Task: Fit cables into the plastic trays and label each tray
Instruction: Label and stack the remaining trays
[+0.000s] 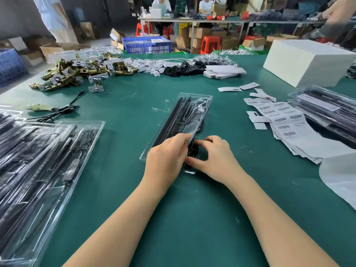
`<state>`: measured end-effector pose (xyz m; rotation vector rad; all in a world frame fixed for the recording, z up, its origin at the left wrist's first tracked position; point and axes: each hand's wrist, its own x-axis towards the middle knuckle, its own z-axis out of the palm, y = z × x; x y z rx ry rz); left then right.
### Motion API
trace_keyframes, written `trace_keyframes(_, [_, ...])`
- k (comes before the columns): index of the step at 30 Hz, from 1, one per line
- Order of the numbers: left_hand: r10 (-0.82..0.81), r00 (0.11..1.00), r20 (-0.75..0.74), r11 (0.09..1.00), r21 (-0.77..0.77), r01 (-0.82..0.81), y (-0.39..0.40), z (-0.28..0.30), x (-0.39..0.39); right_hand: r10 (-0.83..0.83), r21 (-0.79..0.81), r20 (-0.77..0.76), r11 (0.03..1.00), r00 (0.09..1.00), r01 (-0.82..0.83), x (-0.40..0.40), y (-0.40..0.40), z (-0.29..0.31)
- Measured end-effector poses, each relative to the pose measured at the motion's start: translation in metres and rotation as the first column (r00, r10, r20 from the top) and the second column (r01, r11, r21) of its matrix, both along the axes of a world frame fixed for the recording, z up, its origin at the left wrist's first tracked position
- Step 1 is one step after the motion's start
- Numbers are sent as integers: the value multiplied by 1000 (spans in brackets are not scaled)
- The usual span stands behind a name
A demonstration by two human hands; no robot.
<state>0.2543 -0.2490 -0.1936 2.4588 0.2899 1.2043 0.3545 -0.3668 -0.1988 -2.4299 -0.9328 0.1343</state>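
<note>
Hands meet at the near end of the clear tray (179, 120) mid-worktop, left hand (166, 158) pinching its thin, springy plastic flap, right hand (213, 158) curled, pressing the limp black cable (192, 149) down — best gripped by the rigid rim.

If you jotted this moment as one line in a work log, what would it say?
step: fitting cable | left hand: pinching clear tray edge | right hand: tucking coiled black cable | barcode labels: unused

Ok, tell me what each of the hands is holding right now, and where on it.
Left hand pinches the clear tray at its near end. Right hand pinches the black cable bundle into that end.
</note>
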Motion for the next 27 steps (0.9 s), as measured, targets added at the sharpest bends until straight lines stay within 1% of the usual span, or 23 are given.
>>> trace_keyframes(4, [-27,998,-57,997,74,32,0,1,-2,8,12,-71,1000,997,-7,0,-3,0])
trace_keyframes(6, [-35,996,-79,995,90,42,1,1,-2,12,62,-156,998,988,-2,3,-7,3])
trace_keyframes(8, [-44,995,-91,994,96,53,1,2,-2,-4,136,-233,990,973,37,6,-9,7])
trace_keyframes(10, [-46,993,-107,992,111,58,0,4,-3,-16,175,-274,982,962,67,10,-9,8])
trace_keyframes(12, [-55,986,-156,991,115,74,1,4,-3,-27,207,-288,974,957,90,10,-5,9])
trace_keyframes(15, [-80,966,-245,987,117,111,2,4,-3,-96,306,-230,937,969,166,8,1,8])
trace_keyframes(17, [-92,960,-263,984,121,128,1,5,-3,-130,282,-205,941,970,185,7,4,4])
trace_keyframes(20, [-94,958,-270,984,119,130,0,6,-3,-148,173,-184,968,972,180,12,9,-4])
trace_keyframes(23, [-92,960,-263,983,127,129,0,6,-3,-203,128,-219,964,954,234,16,15,-1])
trace_keyframes(25, [-90,961,-262,983,134,128,0,6,-3,-220,93,-223,965,950,246,17,19,0])
trace_keyframes(27, [-85,965,-250,982,143,123,0,6,-3,-237,73,-261,962,936,264,19,22,2])
